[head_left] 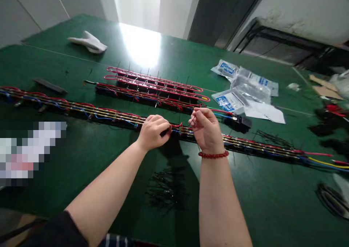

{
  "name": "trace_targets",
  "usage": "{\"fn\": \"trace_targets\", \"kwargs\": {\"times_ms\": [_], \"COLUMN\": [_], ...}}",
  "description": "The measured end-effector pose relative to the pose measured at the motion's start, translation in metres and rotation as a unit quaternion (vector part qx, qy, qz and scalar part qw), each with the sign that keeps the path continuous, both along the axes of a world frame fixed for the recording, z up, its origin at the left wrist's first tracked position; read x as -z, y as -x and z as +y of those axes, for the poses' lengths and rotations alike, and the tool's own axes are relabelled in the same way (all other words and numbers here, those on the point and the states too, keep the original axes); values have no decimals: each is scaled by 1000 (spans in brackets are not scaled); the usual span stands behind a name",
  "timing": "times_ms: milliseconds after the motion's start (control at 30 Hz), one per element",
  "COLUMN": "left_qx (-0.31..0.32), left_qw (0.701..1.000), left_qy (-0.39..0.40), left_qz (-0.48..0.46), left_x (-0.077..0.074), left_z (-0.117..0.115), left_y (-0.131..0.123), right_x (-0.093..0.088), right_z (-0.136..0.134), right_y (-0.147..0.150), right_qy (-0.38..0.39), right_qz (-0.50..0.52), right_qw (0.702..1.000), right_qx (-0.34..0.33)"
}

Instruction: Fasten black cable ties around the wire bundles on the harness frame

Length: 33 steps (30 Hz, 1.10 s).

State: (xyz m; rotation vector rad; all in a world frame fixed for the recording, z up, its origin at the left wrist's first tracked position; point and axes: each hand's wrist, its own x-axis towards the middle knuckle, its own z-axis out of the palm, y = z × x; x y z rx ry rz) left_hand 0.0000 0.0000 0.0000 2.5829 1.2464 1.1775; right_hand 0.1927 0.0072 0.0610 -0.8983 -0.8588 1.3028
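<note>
A long black strip (89, 112) with red, blue and yellow wires runs across the green table (81, 167) from left to right. My left hand (153, 131) is curled closed on the strip's wire bundle near its middle. Just to the right, my right hand (206, 129), with a red bead bracelet at the wrist, pinches a thin black cable tie (192, 120) above the strip. A heap of loose black cable ties (163, 190) lies on the table between my forearms.
Shorter wired strips (152, 89) with upright ties lie behind the long one. Clear plastic bags (245, 89) sit at the back right, a white cloth (88, 41) at the back left, more ties (269, 138) to the right, wire coils (332, 199) at far right.
</note>
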Motion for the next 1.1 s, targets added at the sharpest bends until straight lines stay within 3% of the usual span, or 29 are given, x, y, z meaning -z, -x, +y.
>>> {"fn": "trace_targets", "kwargs": {"times_ms": [267,633,1100], "left_qx": [-6,-2,-3], "left_qw": [1000,1000,999], "left_qy": [10,22,35], "left_qz": [-8,6,17], "left_x": [-4,-6,-6], "left_z": [1,0,0], "left_y": [-3,-3,-3], "right_x": [23,25,26], "right_z": [8,8,8], "right_y": [1,0,1], "right_qy": [25,12,15], "right_qz": [-62,-131,-171], "right_qw": [998,991,985], "right_qx": [5,23,-18]}}
